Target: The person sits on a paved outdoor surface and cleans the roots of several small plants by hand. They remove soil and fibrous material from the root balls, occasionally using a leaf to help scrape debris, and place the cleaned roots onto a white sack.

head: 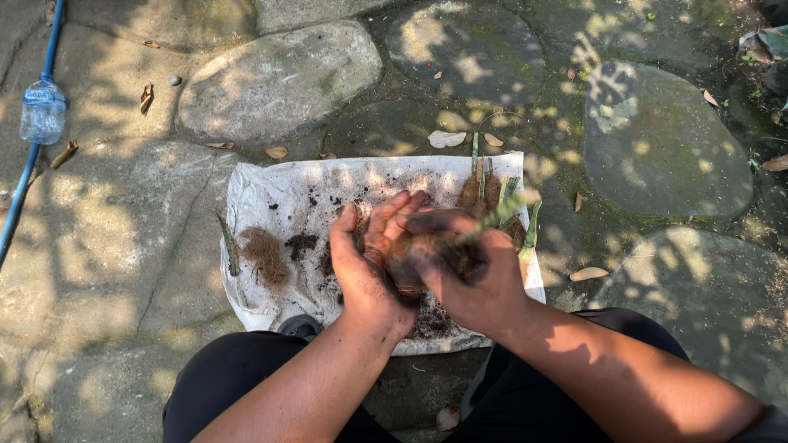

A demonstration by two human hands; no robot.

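Bottle [42,111] lies upper left beside a blue hose [29,156]. Centre frame, a white sack [271,184] carries a fibre clump [264,254] on its left part. Left hand [369,262], fingers up, cups a brown root ball [406,271]; right hand [464,275] is wrapped over it, green leaves [497,213] poking out. Seedlings [492,193] lie further right.

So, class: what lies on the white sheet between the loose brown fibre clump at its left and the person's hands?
In the head view, between the fibre clump and the hands, a small dark soil patch lies on the white sheet.
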